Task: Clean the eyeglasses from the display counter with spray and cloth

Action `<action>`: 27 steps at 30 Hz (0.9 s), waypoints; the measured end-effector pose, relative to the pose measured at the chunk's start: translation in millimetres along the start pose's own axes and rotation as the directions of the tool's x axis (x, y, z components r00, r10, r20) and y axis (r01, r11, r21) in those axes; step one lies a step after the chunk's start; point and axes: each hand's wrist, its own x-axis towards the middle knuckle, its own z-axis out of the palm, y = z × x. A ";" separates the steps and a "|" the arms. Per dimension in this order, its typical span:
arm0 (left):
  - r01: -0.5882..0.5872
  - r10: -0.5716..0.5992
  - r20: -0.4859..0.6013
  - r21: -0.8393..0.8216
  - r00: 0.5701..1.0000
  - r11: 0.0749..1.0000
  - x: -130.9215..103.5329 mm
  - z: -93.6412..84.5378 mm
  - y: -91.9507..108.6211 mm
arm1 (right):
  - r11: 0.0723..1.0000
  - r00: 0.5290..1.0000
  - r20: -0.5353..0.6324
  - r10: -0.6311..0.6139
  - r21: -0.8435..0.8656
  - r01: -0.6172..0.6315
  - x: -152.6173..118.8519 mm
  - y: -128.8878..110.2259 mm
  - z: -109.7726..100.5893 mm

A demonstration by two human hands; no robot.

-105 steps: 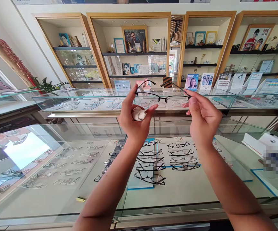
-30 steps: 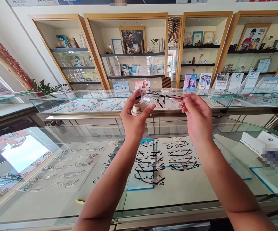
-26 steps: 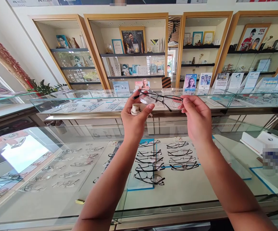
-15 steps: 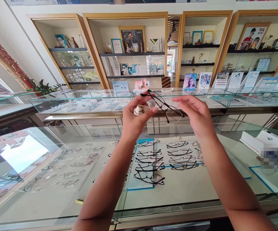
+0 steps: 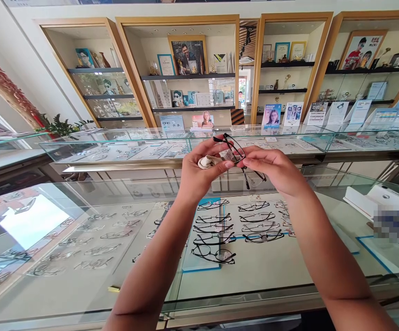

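A pair of dark-framed eyeglasses (image 5: 240, 150) is held up above the glass display counter, tilted, with one folded temple pointing down. My left hand (image 5: 197, 174) is closed around one side of the eyeglasses, and a bunched cream cloth (image 5: 208, 162) sits in the same palm. From the other side, my right hand (image 5: 279, 171) pinches the frame near its middle between thumb and fingers. Part of the far lens is hidden behind the right fingers. A small pale tag or cloth edge (image 5: 225, 155) shows by the near lens; I cannot tell which.
Below my forearms, the glass counter (image 5: 254, 271) holds rows of eyeglasses (image 5: 213, 239). A white box-like stand (image 5: 380, 200) is at the right. Ahead runs a second glass case (image 5: 133, 151), with wooden wall shelves (image 5: 192, 109) behind it. A yellow clip-like piece (image 5: 114, 288) lies at the lower left.
My right hand has moved left and closed on the eyeglasses; before, it hovered apart at their right. The eyeglasses have turned and shifted slightly right and down with my left hand.
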 end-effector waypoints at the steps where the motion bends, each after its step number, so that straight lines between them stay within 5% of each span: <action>1: 0.012 -0.012 0.012 -0.020 1.000 1.000 0.1 -0.2 -0.8 | 1.000 1.000 0.017 0.009 0.009 -0.009 -0.2 0.1 -1.3; 9: 0.045 -0.033 0.108 -0.110 0.994 0.993 1.9 -4.8 -6.9 | 0.987 0.991 0.106 0.081 0.127 -0.095 0.3 4.0 -5.3; 17: 0.040 -0.026 0.128 -0.107 0.991 0.993 1.7 -1.7 0.0 | 0.992 0.997 -0.041 0.064 0.110 -0.059 3.7 12.2 -3.2; 23: 0.013 0.011 -0.138 0.174 0.990 0.985 -7.0 6.1 15.2 | 1.000 0.983 -0.181 0.028 0.005 -0.028 3.4 13.6 -5.5; 27: 0.017 -0.009 -0.023 0.336 1.000 0.942 -15.3 15.0 25.6 | 0.992 0.968 -0.246 -0.049 -0.127 0.018 0.9 8.5 3.5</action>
